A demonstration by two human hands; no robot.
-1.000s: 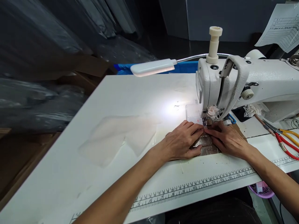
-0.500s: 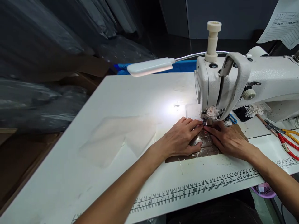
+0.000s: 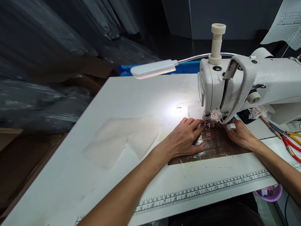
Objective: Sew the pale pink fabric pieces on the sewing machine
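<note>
My left hand [image 3: 184, 138] rests on the brown shiny sheet [image 3: 218, 146] on the sewing table. Its thumb is stretched apart from the other fingers, whose tips reach the presser foot [image 3: 210, 124]. My right hand [image 3: 240, 135] is just right of the needle area, behind the machine's small white knob [image 3: 230, 126]. Its fingertips are hidden there, so whether they hold anything does not show. A sliver of a blue item shows just above that hand. The white sewing machine [image 3: 235, 78] stands over both hands, with a pale ruffled fabric flower [image 3: 215, 115] on its head.
Scissors with red handles [image 3: 289, 147] and a yellow-handled pair [image 3: 293, 135] lie at the right. White lace [image 3: 258, 112] sits under the machine arm. A lamp [image 3: 154, 69] lights the white table [image 3: 131, 97]. A printed ruler [image 3: 197, 194] runs along its front edge.
My right hand has moved right and back, away from the presser foot, uncovering more brown sheet and partly covering the blue item. My left hand has stayed nearly in place.
</note>
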